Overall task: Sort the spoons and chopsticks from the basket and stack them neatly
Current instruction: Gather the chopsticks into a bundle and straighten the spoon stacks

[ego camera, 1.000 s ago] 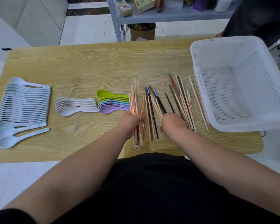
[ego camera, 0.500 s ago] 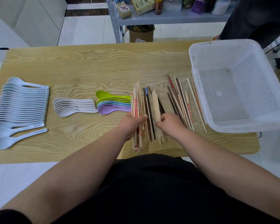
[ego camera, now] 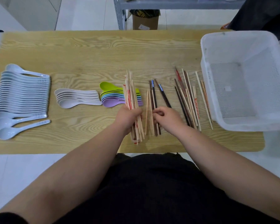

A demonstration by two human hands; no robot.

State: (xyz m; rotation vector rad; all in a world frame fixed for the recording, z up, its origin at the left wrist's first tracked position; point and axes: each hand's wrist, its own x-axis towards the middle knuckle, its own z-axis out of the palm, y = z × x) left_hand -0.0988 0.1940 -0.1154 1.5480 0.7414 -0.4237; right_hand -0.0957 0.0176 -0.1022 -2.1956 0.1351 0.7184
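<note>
Pale-blue spoons (ego camera: 23, 92); white basket (ego camera: 242, 44); wood-grain table (ego camera: 87, 50).

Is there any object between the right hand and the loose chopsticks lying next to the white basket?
Nothing visible blocks it. The right hand rests on the table over the middle chopsticks, and the loose chopsticks lie just to its right, with only bare wood between. The basket stands beyond them.
</note>
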